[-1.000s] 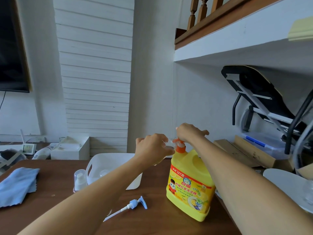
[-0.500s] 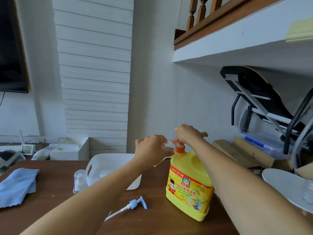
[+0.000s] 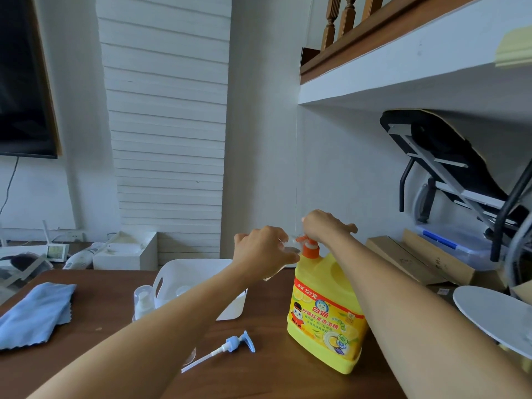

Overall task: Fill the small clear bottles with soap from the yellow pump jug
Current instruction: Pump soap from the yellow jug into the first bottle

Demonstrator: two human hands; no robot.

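left hand (image 3: 263,251), bottle (image 3: 289,248) at jug pump (image 3: 309,249)

— What is in the left hand (image 3: 263,251)?
— A small clear bottle (image 3: 288,245). Only a sliver shows at three o'clock of the fist, so how full it is stays hidden.
— And the orange pump head (image 3: 310,250)?
— The right hand (image 3: 324,228) covers its top, and the grip underneath can't be made out.
— The white basket (image 3: 184,272)?
— The left forearm hides its three o'clock side, and the shapes inside are faint blurs.
— At the edges?
— The blue cloth (image 3: 31,315) at nine o'clock, the black screen (image 3: 23,82) at ten and the white disc (image 3: 495,315) at four are all cut off. The small print on the label (image 3: 325,315) is unreadable.
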